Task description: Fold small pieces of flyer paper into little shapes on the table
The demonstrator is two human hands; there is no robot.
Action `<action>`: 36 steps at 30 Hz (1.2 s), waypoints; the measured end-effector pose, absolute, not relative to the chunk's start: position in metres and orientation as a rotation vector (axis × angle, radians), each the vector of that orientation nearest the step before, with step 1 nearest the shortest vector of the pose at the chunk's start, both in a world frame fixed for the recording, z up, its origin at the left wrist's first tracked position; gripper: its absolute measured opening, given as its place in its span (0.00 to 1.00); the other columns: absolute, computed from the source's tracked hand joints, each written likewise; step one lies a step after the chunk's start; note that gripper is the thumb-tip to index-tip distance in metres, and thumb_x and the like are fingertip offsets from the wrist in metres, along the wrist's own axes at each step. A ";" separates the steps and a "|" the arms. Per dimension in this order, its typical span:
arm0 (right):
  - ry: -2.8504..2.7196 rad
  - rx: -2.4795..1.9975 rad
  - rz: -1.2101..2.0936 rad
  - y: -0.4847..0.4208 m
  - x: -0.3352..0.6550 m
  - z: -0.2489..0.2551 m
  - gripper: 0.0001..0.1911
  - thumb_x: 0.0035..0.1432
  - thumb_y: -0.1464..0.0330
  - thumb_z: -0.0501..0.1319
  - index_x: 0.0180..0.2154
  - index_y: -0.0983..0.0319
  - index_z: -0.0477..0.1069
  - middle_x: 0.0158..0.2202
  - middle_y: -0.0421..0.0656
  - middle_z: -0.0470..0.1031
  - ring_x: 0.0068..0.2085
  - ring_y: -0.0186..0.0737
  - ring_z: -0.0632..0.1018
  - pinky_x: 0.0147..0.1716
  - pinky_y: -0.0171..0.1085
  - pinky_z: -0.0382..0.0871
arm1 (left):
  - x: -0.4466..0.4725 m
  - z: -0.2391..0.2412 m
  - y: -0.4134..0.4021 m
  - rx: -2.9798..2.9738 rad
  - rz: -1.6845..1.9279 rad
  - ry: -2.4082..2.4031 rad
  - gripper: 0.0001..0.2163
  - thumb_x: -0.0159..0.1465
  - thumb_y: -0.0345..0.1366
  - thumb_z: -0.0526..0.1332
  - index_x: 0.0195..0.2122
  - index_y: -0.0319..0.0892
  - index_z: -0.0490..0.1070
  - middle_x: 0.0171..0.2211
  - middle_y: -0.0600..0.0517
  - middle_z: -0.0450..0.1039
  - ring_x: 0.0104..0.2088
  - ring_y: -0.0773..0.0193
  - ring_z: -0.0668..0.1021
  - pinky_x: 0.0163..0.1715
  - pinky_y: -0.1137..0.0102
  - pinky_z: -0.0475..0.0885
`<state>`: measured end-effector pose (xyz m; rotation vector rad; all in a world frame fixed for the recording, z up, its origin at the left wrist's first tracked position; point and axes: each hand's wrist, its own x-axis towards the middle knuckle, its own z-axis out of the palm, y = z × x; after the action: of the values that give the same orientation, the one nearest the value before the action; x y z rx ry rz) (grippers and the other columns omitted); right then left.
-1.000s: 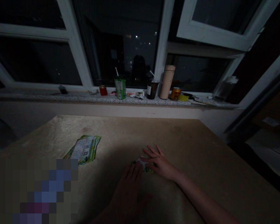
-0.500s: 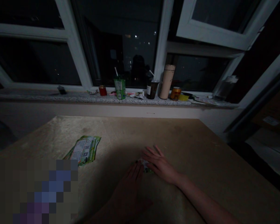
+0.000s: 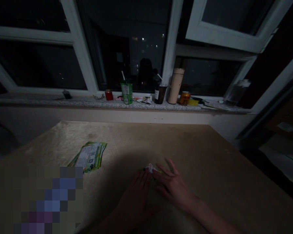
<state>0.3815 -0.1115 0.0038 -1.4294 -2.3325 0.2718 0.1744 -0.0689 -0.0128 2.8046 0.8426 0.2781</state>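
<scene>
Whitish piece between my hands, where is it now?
In the head view, the whitish piece lies below centre on the table, at the fingertips of the left hand and right hand.

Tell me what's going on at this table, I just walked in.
A person has both bare hands at a small, pale piece of something on the table. The left hand lies flat with its fingers at the piece's near left side; the right hand reaches its right side, fingers spread. Some green packets lie off to the left, overlapping.
</scene>
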 end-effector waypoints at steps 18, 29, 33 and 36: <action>-2.252 -1.411 0.267 -0.115 0.366 -0.002 0.26 0.63 0.68 0.53 0.62 0.62 0.55 0.60 0.48 0.63 0.60 0.42 0.65 0.65 0.50 0.41 | 0.173 -0.022 -0.074 2.911 0.359 0.983 0.34 0.63 0.56 0.51 0.63 0.36 0.55 0.61 0.40 0.57 0.59 0.46 0.63 0.57 0.54 0.59; -2.194 -1.472 0.254 -0.112 0.358 0.007 0.18 0.65 0.65 0.52 0.55 0.59 0.66 0.54 0.44 0.71 0.57 0.40 0.69 0.65 0.47 0.38 | 0.175 -0.021 -0.075 2.948 0.354 1.036 0.35 0.63 0.59 0.49 0.60 0.35 0.61 0.59 0.39 0.60 0.58 0.46 0.65 0.56 0.54 0.60; -2.220 -1.461 0.241 -0.113 0.361 0.005 0.20 0.65 0.66 0.52 0.58 0.59 0.63 0.56 0.44 0.69 0.57 0.41 0.69 0.65 0.49 0.39 | 0.175 -0.024 -0.074 2.945 0.352 1.019 0.35 0.63 0.59 0.49 0.61 0.33 0.59 0.60 0.38 0.59 0.58 0.45 0.64 0.55 0.53 0.61; -2.244 -1.457 0.241 -0.117 0.370 0.002 0.22 0.65 0.67 0.52 0.60 0.58 0.60 0.58 0.43 0.66 0.60 0.42 0.65 0.65 0.50 0.42 | 0.175 -0.022 -0.074 2.935 0.323 1.025 0.36 0.62 0.60 0.50 0.61 0.35 0.58 0.60 0.38 0.58 0.58 0.45 0.64 0.55 0.53 0.62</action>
<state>0.3701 -0.1169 0.0019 -1.4567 -2.2445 0.2411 0.1751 -0.0744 -0.0222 2.9352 1.0251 0.3231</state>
